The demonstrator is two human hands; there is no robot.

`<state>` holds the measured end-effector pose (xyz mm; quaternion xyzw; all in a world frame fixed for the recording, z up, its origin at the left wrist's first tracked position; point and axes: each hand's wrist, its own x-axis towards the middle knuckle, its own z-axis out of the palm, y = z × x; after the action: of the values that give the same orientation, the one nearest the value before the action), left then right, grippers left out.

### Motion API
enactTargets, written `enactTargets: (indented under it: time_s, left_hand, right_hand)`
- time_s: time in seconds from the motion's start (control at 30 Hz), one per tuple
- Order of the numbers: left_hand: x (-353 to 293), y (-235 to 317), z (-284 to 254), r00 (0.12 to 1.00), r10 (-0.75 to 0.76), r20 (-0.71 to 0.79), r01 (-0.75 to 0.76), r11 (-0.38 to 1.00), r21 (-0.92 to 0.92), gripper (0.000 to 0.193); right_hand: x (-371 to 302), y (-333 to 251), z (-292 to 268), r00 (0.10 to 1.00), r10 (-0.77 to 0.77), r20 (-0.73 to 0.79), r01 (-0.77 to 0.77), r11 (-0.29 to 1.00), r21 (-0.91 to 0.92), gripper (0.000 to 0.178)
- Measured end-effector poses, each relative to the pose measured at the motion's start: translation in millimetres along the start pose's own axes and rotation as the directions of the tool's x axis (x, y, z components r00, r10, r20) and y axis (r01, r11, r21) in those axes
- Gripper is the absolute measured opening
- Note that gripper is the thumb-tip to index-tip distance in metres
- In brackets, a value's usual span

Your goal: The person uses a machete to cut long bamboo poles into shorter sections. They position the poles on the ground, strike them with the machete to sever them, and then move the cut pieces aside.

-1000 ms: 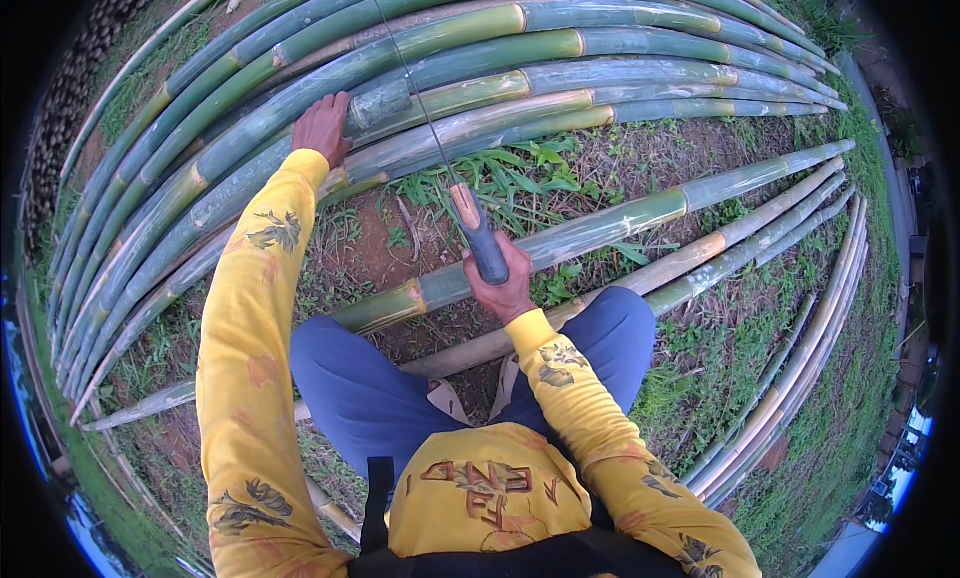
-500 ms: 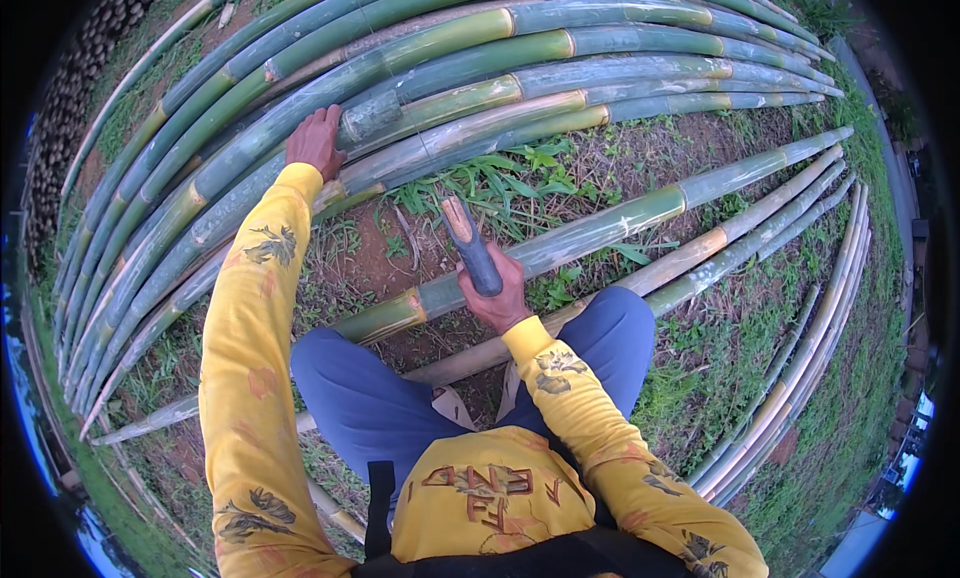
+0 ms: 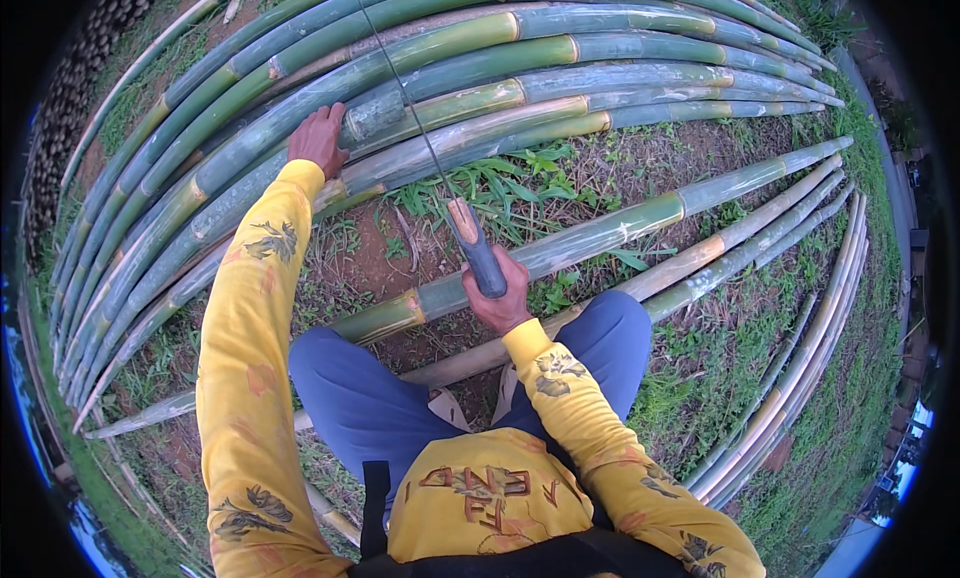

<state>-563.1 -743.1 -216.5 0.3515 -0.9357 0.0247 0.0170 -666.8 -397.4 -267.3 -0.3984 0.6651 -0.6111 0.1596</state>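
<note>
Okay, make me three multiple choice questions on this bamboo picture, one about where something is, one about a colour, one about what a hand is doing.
1. Where does the left hand rest?
A. on a stacked bamboo pole
B. on the knee
C. on bare soil

2. What colour are the sleeves?
A. blue
B. yellow
C. white

3. What is the right hand doing?
A. hanging open
B. gripping a knife handle
C. pressing flat on grass

Answers:
1. A, the palm lies on a green pole in the pile.
2. B, both arms are in patterned yellow.
3. B, its fingers wrap the dark handle, thin blade pointing away.

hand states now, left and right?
Left hand: open, flat on a bamboo pole.
Right hand: closed on the machete handle.
</note>
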Motion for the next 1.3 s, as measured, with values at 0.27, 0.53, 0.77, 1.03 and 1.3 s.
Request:
enactTargets:
  time_s: [0.27,0.53,0.77,1.03,1.3]
  left_hand:
    - [0.6,-4.5,5.2,1.000,-0.006,0.006,0.006,1.000,-0.008,0.073]
    - [0.3,2.9,16.5,0.995,-0.049,0.087,0.050,0.999,-0.006,0.071]
    - [8.1,-5.4,9.4,0.991,0.101,-0.089,-0.108,0.992,-0.068,0.066]
    - [64.0,-26.4,-22.6,0.978,-0.206,-0.040,0.204,0.978,-0.034,0.086]
    - [69.7,-31.7,-7.9,0.983,-0.183,-0.032,0.184,0.982,0.032,0.083]
  right_hand:
    - [-3.9,5.1,4.6,1.000,0.002,-0.008,-0.002,1.000,0.009,0.023]
    - [-6.3,8.0,10.0,0.998,0.056,0.031,-0.058,0.996,0.072,0.020]
    - [-3.1,-5.5,8.1,0.997,0.073,0.019,-0.074,0.995,0.067,0.017]
    - [-1.3,-18.1,12.1,0.996,0.085,0.016,-0.085,0.996,0.021,0.015]
    - [38.8,-27.3,23.9,0.998,0.061,-0.005,-0.061,0.998,-0.003,0.013]
